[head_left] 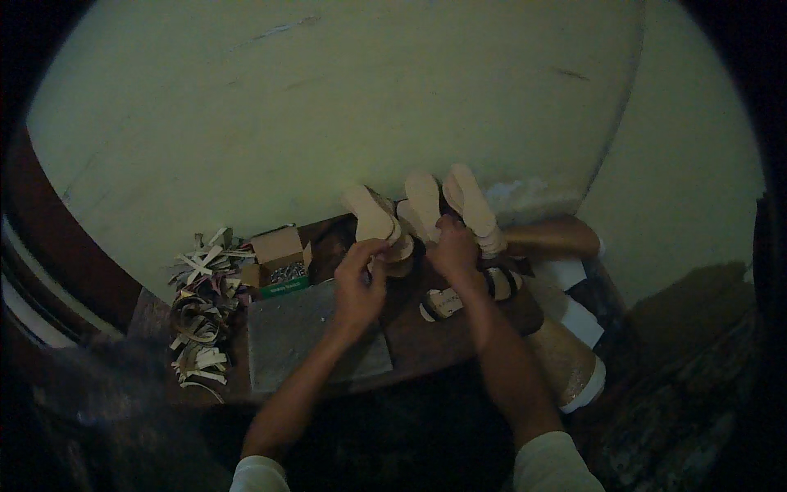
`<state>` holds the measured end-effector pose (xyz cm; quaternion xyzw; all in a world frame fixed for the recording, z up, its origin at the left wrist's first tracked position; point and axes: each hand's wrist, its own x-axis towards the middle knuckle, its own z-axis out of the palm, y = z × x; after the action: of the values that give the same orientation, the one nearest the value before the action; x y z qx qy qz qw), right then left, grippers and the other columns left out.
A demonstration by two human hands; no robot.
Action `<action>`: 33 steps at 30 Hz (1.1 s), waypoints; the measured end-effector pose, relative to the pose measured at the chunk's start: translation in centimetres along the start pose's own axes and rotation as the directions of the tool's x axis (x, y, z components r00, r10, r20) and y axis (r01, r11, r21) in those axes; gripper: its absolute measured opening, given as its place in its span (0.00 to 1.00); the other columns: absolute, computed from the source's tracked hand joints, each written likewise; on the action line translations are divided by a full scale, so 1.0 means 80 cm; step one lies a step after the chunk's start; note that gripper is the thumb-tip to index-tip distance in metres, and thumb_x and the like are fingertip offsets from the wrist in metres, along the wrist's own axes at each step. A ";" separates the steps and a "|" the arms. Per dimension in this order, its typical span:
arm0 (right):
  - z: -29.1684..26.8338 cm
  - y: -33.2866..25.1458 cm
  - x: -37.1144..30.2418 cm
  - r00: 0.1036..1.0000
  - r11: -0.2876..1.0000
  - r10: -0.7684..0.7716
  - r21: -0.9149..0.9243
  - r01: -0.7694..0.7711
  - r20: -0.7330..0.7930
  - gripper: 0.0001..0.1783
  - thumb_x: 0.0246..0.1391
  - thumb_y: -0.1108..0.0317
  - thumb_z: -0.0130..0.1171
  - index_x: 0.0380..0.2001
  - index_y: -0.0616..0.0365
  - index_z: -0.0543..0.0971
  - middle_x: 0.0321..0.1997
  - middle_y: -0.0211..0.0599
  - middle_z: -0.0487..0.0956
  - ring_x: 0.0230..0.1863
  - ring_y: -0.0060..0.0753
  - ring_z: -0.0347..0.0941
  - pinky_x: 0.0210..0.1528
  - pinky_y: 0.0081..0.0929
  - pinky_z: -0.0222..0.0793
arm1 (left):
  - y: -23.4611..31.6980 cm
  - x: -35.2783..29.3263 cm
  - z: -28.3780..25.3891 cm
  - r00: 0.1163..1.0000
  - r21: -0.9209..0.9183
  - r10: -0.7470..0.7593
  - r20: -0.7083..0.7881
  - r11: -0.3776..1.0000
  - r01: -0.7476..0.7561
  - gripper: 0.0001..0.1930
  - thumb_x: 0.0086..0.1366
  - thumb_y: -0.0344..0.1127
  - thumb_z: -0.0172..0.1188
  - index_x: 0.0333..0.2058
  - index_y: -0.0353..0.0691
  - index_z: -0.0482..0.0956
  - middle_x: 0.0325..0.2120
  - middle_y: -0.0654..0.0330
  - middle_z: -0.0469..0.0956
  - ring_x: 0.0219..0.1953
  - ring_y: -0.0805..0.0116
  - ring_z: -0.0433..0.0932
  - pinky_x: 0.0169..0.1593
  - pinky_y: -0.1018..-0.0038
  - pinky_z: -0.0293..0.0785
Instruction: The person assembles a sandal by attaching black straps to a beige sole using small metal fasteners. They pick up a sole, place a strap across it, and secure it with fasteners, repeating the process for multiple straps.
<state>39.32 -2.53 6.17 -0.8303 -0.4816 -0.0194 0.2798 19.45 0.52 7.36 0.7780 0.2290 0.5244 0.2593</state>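
I'm sorting pale soles (373,215) leaning by the wall: my left hand (358,283) fingers pinch one, my right hand (456,250) grips another (471,205); next needs careful lifting.

- The camera sits on the person's head and looks down at a low wooden table (426,344) by a pale wall (328,107).
- It is close; both forearms come in from the bottom edge.
- Edges bend and go dark.
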 end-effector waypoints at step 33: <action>0.071 -0.120 -0.136 0.774 0.584 -0.359 0.772 -0.249 0.521 0.30 0.52 0.74 0.65 0.58 0.62 0.67 0.35 0.36 0.80 0.36 0.24 0.76 0.40 0.26 0.73 | -0.065 -0.129 -0.156 0.668 -0.214 -0.732 0.136 0.636 0.741 0.23 0.63 0.33 0.61 0.55 0.33 0.70 0.39 0.53 0.80 0.41 0.67 0.79 0.46 0.73 0.74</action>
<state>24.40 -4.76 2.39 -0.5479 -0.5272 0.4715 0.4467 3.77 0.01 0.74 0.5871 0.4527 0.3836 0.5507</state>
